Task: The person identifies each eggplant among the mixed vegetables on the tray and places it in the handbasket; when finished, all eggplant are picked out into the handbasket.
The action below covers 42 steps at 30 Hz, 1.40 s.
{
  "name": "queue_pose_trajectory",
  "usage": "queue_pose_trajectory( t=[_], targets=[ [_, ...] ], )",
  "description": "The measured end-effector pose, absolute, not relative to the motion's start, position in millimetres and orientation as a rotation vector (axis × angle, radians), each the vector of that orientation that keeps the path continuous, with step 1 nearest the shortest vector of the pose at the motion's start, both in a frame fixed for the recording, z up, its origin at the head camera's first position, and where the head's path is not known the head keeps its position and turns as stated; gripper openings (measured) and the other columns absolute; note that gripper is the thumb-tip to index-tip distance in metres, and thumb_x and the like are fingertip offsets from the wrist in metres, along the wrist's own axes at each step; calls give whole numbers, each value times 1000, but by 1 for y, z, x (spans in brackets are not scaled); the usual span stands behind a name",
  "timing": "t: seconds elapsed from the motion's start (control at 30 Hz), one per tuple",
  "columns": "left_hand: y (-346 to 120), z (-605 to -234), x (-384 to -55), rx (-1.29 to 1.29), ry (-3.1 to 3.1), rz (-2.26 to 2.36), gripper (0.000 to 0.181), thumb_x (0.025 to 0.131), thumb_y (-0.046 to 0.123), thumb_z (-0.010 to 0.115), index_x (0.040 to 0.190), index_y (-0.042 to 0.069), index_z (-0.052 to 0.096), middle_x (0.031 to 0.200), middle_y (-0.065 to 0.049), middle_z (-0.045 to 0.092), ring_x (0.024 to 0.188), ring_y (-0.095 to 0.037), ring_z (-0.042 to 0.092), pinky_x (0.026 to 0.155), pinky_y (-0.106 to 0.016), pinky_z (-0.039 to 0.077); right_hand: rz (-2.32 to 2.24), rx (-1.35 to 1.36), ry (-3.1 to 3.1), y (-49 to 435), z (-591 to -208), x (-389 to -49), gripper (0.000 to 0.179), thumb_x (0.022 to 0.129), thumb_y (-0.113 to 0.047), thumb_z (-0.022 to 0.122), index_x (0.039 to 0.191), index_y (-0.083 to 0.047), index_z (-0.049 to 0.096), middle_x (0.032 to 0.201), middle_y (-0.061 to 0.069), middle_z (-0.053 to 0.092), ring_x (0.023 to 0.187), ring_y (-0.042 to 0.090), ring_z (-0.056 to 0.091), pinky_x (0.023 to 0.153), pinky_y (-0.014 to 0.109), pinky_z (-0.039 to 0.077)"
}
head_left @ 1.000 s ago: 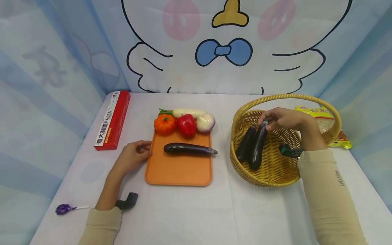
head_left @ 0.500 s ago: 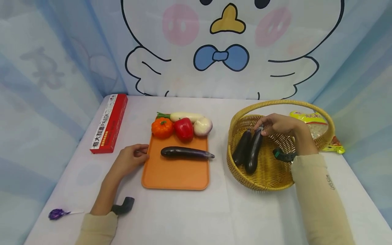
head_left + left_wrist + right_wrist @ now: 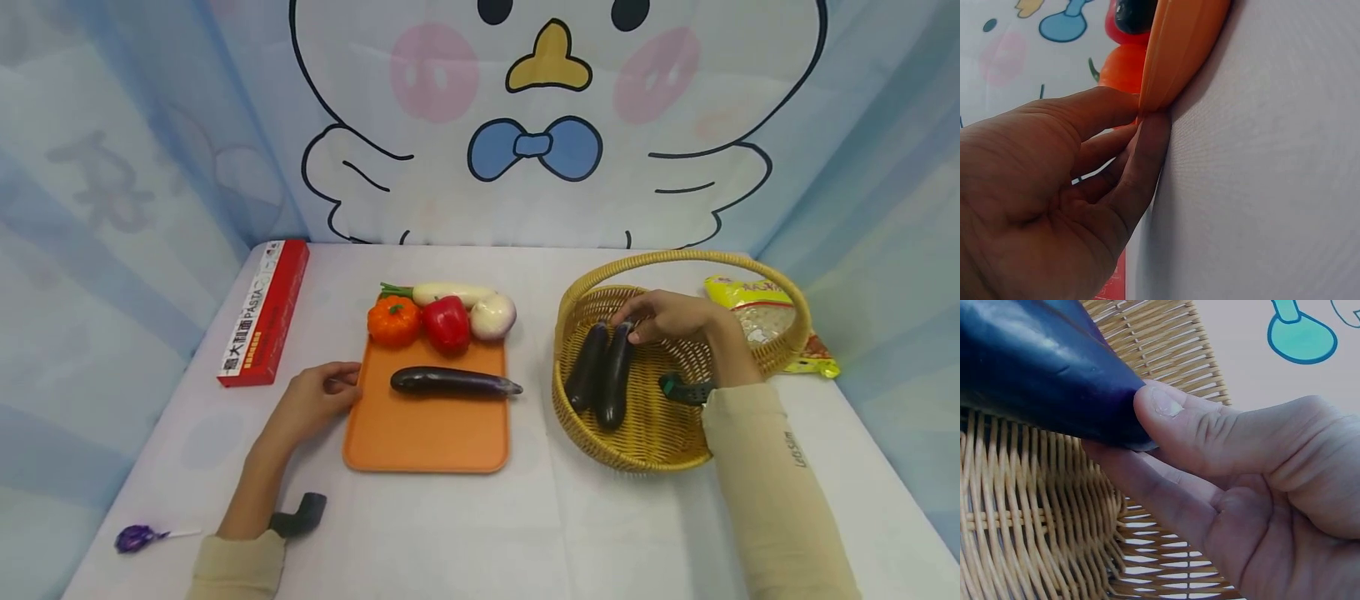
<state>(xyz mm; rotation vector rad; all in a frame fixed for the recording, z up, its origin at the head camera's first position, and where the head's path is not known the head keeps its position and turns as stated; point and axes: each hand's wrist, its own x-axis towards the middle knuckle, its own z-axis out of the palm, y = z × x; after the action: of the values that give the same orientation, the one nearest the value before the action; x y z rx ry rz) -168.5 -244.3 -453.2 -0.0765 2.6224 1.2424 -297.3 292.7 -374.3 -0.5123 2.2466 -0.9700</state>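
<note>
In the head view my right hand [image 3: 671, 318] reaches into the wicker basket [image 3: 667, 454] and holds an eggplant [image 3: 615, 379] by its upper end. The right wrist view shows the thumb and fingers pinching the end of that dark eggplant [image 3: 1054, 375]. A second eggplant [image 3: 587, 367] lies against its left side in the basket. My left hand [image 3: 315, 404] is at the left edge of the orange tray [image 3: 427, 446], pinching its rim between thumb and finger in the left wrist view. Another eggplant [image 3: 453, 382] lies crosswise on the tray.
At the tray's far end sit an orange pumpkin [image 3: 393, 322], a red bell pepper [image 3: 447, 325], a white radish [image 3: 450, 293] and a whitish onion-like bulb [image 3: 492, 317]. A red pasta box [image 3: 266, 312], a purple lollipop [image 3: 135, 538] and a yellow bag [image 3: 757, 312] stand around.
The head view has tilted up slightly. My right hand and its eggplant have shifted slightly left in the basket, toward the other eggplant. The left hand stays at the tray.
</note>
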Motion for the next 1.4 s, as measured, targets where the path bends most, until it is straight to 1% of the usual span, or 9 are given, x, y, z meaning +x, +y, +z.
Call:
queue_pose_trajectory(
  t=[0.27, 0.43, 0.6, 0.77, 0.9, 1.03, 1.2, 1.3, 1.4],
  targets=[
    [-243, -453, -167, -70, 2617, 1258, 51, 94, 24, 68, 140, 7, 55, 116, -10, 66, 101, -25, 64, 91, -42, 53, -935, -526, 2275, 295, -379, -299, 32, 92, 2, 64, 123, 4, 61, 126, 19, 58, 111, 31, 54, 87, 35, 50],
    [-246, -451, -167, -92, 2617, 1241, 51, 94, 25, 68, 140, 8, 54, 115, -10, 65, 101, -25, 63, 91, -42, 53, -890, -564, 2303, 290, -373, -297, 36, 93, -2, 64, 129, 3, 58, 133, 22, 55, 124, 38, 49, 97, 44, 47],
    [-248, -453, -166, -99, 2620, 1239, 52, 94, 26, 68, 141, 8, 54, 114, -9, 65, 101, -24, 63, 91, -40, 53, -766, -516, 2424, 280, -355, -288, 42, 93, -5, 65, 134, 2, 56, 136, 27, 52, 120, 41, 53, 91, 49, 50],
    [-248, -451, -166, -99, 2618, 1239, 52, 94, 26, 67, 141, 8, 54, 115, -10, 65, 101, -25, 63, 91, -41, 53, -605, -502, 2642, 261, -335, -267, 48, 95, -21, 67, 136, 0, 54, 133, 26, 55, 112, 40, 57, 90, 56, 48],
    [-246, -451, -166, -87, 2615, 1246, 51, 94, 25, 68, 140, 7, 54, 115, -11, 65, 101, -26, 62, 91, -41, 53, -594, -444, 2774, 244, -321, -233, 52, 95, -33, 66, 137, -4, 54, 134, 24, 55, 121, 45, 51, 93, 62, 43],
    [-243, -450, -167, -78, 2618, 1254, 50, 94, 24, 68, 139, 6, 55, 115, -11, 65, 100, -25, 62, 92, -41, 52, -752, -462, 2871, 224, -308, -190, 44, 96, -32, 66, 131, -7, 59, 127, 17, 61, 115, 38, 58, 89, 57, 49],
    [-241, -449, -166, -83, 2617, 1244, 50, 94, 24, 68, 139, 6, 55, 115, -10, 65, 100, -24, 62, 92, -41, 52, -1035, -810, 2923, 187, -315, -142, 25, 92, -19, 72, 116, -13, 67, 109, -2, 68, 97, 15, 66, 83, 38, 56],
    [-242, -448, -166, -95, 2622, 1229, 50, 94, 25, 68, 139, 6, 55, 116, -10, 65, 100, -24, 62, 92, -42, 52, -1188, -1007, 2877, 158, -330, -123, 31, 88, -15, 76, 118, -16, 67, 112, -7, 67, 100, 9, 64, 85, 31, 54],
    [-242, -448, -166, -105, 2625, 1231, 50, 94, 25, 68, 139, 7, 55, 116, -10, 65, 101, -24, 62, 92, -41, 52, -1342, -1042, 2823, 129, -349, -114, 38, 86, -17, 78, 122, -15, 66, 119, -6, 65, 109, 11, 60, 92, 32, 50]
  ],
)
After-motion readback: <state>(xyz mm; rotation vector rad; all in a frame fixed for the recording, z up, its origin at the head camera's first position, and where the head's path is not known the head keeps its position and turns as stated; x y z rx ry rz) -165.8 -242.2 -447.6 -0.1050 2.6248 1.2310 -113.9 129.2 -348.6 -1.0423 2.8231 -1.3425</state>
